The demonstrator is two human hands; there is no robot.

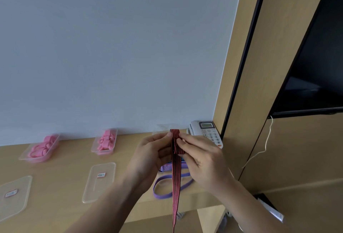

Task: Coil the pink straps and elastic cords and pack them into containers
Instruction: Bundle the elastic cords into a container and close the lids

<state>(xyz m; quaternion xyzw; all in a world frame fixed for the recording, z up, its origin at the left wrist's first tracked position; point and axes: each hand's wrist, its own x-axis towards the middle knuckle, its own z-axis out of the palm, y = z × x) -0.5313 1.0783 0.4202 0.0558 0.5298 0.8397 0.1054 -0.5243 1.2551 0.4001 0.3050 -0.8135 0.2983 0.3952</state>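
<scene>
I hold a red-and-black striped elastic cord (176,177) above the wooden desk (70,160). My left hand (150,154) and my right hand (200,156) both pinch its folded upper end, and its loose tail hangs down past the desk's front edge. Under my hands lies a purple elastic cord (167,192) in a loop. Two clear containers hold coiled pink straps: the left container (39,149) and the middle container (105,142). A third clear container (161,128) stands behind my hands, mostly hidden.
Two clear lids with red-edged labels lie on the desk: one at the far left (14,195), one in the middle (99,180). A grey desk phone (206,130) stands at the back right by a wooden panel. A white wall runs behind the desk.
</scene>
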